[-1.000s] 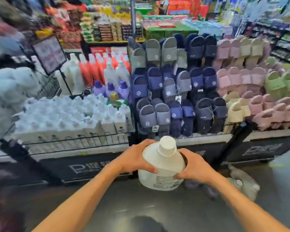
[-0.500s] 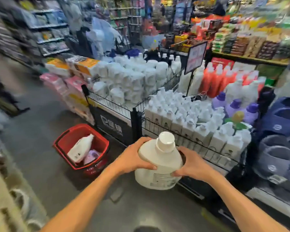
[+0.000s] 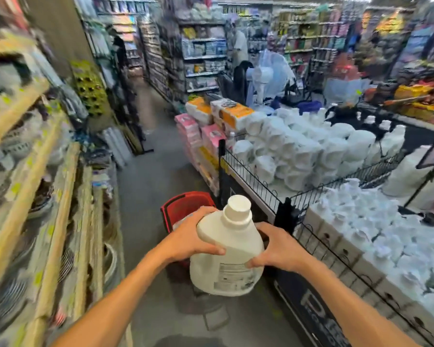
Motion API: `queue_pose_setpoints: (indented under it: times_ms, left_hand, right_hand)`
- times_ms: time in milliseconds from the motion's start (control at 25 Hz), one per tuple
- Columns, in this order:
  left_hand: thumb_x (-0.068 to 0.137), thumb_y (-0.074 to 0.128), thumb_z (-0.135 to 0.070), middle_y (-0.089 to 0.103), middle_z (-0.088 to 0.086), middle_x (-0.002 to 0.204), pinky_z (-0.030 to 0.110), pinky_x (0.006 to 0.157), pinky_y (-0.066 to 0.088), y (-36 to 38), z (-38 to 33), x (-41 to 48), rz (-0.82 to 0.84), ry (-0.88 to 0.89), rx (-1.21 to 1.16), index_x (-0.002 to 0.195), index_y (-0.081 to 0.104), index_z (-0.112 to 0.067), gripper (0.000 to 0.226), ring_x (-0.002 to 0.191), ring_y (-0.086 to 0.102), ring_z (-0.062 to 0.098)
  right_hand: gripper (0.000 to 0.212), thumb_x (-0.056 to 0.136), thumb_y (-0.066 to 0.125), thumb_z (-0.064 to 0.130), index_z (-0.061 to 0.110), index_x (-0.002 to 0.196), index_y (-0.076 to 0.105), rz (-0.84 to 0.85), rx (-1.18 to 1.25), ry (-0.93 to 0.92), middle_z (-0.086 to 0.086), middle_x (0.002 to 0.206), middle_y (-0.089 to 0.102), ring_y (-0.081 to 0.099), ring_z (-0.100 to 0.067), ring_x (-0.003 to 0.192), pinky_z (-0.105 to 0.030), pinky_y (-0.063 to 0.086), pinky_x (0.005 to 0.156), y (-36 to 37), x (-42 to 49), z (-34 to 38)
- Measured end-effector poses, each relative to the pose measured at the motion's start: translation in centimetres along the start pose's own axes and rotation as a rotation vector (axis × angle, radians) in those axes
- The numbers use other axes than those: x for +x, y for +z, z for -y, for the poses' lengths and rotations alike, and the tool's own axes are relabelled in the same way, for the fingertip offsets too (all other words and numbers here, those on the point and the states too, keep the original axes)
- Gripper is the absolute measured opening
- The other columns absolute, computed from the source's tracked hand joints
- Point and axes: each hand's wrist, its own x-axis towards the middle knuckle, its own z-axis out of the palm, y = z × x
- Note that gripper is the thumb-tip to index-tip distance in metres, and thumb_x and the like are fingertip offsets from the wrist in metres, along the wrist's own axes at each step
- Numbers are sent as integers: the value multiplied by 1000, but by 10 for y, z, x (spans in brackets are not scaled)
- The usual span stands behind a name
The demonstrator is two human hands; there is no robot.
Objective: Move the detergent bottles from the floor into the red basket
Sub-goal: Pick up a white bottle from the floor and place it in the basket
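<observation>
A large white detergent bottle (image 3: 232, 249) with a white cap and a printed label hangs in the air in front of me, tilted a little to the left. My left hand (image 3: 191, 236) grips its left shoulder and my right hand (image 3: 277, 246) grips its right side. The red basket (image 3: 183, 204) stands on the floor just beyond the bottle, partly hidden behind it and my left hand. A pale item shows inside the basket by my left hand.
A black wire-fenced display (image 3: 261, 181) piled with white bottles and packs runs along the right. Wooden shelves (image 3: 48, 196) of goods line the left. The grey aisle floor (image 3: 150, 186) stretches ahead between them. A person (image 3: 239, 47) stands far down the aisle.
My view has swung left from the slipper rack to the aisle. The bottle stays in both hands, and the red basket now lies directly behind it instead of off to the left.
</observation>
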Motion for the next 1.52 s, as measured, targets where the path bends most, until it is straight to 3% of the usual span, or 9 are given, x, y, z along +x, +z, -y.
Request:
queue_pose_setpoints:
  times_ms: [200,440,640,760,1080,1440,1520]
  left_hand:
    - [53,99,-48,60,-19,126,43,101,53,-32,25,39,-114,-118,33,129,48,-47,91,119,58,6]
    - [57,100,-32,61,-18,125,29,98,50,-59,63,69,-267,-241,-51,131,50,-40,90,117,59,3]
    - [58,99,-28,60,-14,126,35,99,53,-89,102,83,-328,-335,-114,133,47,-37,91,115,59,3]
    - [59,99,-28,60,-16,124,38,100,53,-120,128,97,-312,-349,-109,132,48,-40,90,115,59,3]
    - [56,101,-32,62,-16,125,41,103,52,-214,199,183,-117,-260,-132,129,50,-43,89,118,60,6]
    - [58,100,-23,58,-20,126,23,100,48,-239,274,293,65,-284,-144,132,48,-35,92,116,56,-2]
    - [57,101,-24,59,-20,125,24,100,49,-240,290,313,79,-343,-146,132,48,-34,92,117,57,1]
  right_hand:
    - [96,52,92,47,37,140,53,129,-19,-119,24,130,57,56,-4,120,-34,49,103,-13,100,-4]
    - [87,55,91,45,46,133,54,281,-40,-226,26,123,57,57,-5,116,-33,50,99,-6,202,-1]
    - [93,49,92,50,44,134,55,364,-41,-240,25,125,61,59,-6,117,-35,53,99,23,271,6]
    - [99,47,91,53,42,138,53,352,-59,-211,26,124,62,60,-5,114,-36,53,99,42,306,18]
    - [87,52,90,47,45,130,51,222,-15,-50,28,122,58,56,0,115,-34,51,101,64,386,40]
    - [89,50,88,52,39,131,53,201,-5,128,21,116,57,58,-4,110,-31,50,96,73,483,-5]
    - [91,49,87,52,38,132,53,222,1,127,20,118,57,58,-5,110,-33,50,97,75,507,-20]
